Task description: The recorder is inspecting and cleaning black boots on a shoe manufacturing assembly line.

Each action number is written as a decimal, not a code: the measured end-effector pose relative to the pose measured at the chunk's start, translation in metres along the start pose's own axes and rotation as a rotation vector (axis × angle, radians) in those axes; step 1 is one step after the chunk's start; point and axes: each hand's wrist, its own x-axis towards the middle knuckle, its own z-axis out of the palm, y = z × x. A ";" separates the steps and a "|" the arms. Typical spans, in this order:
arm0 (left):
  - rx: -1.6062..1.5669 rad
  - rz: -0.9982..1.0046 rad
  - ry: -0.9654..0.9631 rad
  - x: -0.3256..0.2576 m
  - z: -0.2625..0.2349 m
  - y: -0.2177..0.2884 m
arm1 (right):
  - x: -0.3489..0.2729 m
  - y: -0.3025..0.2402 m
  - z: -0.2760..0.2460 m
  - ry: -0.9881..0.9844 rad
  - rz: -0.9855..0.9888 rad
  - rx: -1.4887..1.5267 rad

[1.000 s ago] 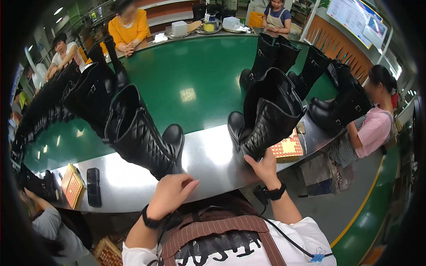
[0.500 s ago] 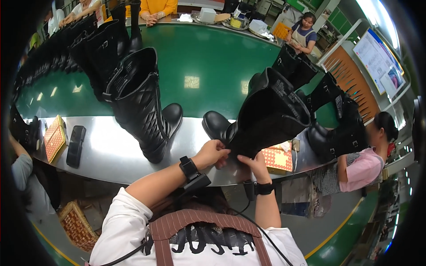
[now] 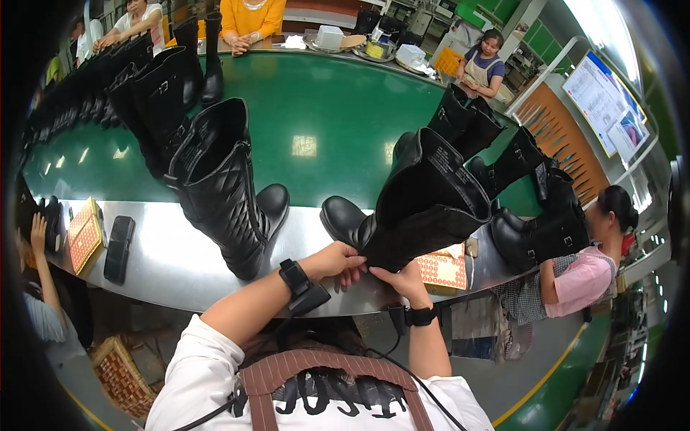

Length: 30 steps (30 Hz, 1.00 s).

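Note:
A tall black boot (image 3: 424, 215) stands in front of me on the metal edge of the table, its toe pointing left and its wide shaft leaning right. At its ankle, my left hand (image 3: 336, 263) pinches with thumb and forefinger against the leather. My right hand (image 3: 404, 283) grips the near side of the same boot, thumb pressed close to the left fingertips and the other fingers partly hidden. Any small part between the fingertips is too small to make out. To the left stands a second black boot (image 3: 223, 194) with a quilted shaft, untouched.
Beyond the metal strip (image 3: 162, 233) lies a green tabletop (image 3: 323, 108). Rows of black boots (image 3: 147, 93) line the left, with more boots (image 3: 539, 230) at right. A phone (image 3: 119, 248) and patterned boxes (image 3: 84, 235) lie near the edge. Co-workers sit around the table.
My right thumb has come in beside my left fingertips at the boot's ankle. At far left a co-worker's hand has come up beside a boot. The whole view has shifted slightly.

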 end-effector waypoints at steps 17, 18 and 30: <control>0.035 0.493 -0.071 -0.120 0.054 0.131 | -0.001 -0.006 0.007 0.034 -0.033 -0.020; 0.123 0.451 -0.053 -0.129 0.047 0.118 | 0.001 -0.005 0.005 -0.017 -0.049 0.014; 0.810 0.486 1.127 -0.210 -0.047 -0.012 | 0.026 -0.010 0.016 -0.247 -0.068 -0.171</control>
